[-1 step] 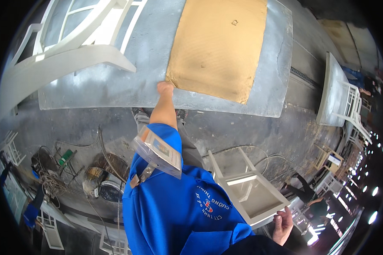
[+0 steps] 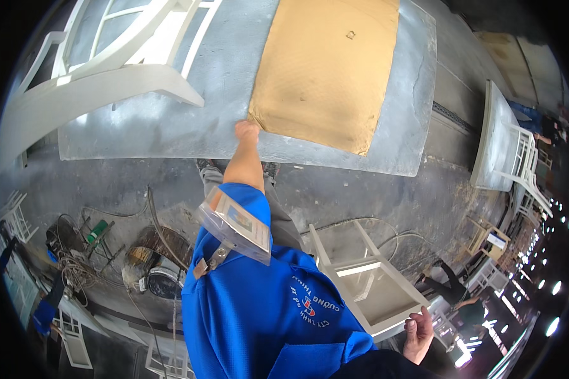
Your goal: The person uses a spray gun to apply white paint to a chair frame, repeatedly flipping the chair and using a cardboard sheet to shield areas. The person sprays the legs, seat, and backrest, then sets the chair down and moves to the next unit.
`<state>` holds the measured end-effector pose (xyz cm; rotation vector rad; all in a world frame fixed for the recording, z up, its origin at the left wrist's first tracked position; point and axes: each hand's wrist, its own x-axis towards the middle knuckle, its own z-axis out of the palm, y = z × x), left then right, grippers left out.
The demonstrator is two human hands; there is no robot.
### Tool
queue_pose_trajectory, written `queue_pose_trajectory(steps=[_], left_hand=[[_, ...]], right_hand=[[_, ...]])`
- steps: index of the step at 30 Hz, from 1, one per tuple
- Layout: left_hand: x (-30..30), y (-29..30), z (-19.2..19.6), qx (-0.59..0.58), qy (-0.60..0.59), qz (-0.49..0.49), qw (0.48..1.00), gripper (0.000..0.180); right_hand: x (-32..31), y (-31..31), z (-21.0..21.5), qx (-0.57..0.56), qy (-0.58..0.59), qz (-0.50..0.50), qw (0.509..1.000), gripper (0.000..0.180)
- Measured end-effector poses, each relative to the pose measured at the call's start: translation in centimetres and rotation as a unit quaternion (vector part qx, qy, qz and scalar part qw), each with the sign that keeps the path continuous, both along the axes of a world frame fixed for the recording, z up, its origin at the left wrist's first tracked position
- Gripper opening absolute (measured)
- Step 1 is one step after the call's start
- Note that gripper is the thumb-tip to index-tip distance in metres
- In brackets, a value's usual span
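A large tan sheet (image 2: 325, 66) lies flat on a grey metal-topped table (image 2: 171, 126). My left hand (image 2: 246, 131) reaches up to the table's near edge and grips the sheet's near left corner. My right hand (image 2: 419, 335) hangs low at my side with loosely curled fingers, holding nothing. It is just beside a white wooden frame (image 2: 367, 284) that stands on the floor. A clear badge sleeve (image 2: 237, 224) dangles from my blue shirt.
A white chair frame (image 2: 107, 69) lies on the table's left part. At right is a second table (image 2: 496, 139) with white frames beside it. Cables and a round bucket (image 2: 161, 278) clutter the floor at left. A person (image 2: 452, 287) crouches at far right.
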<state>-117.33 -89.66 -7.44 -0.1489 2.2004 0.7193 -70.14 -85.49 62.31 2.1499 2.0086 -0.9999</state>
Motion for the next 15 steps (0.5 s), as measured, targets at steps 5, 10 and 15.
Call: queue_pose_trajectory(steps=[5,10,15], left_hand=[[-0.1,2.5,3.3,0.179,-0.018,0.339,0.923,0.026],[-0.4,4.0,11.9,0.425,0.001,0.535,0.73,0.034],[-1.5,7.4,20.2,0.422,-0.031,0.361,0.831,0.05]], right_hand=[[0.7,2.9,-2.7,0.023,0.04,0.051,0.998,0.073],[-0.2,9.3,-5.0,0.043,0.052,0.124,0.99,0.069],[-2.3,18.6,-9.1,0.047,0.076,0.245,0.965,0.07]])
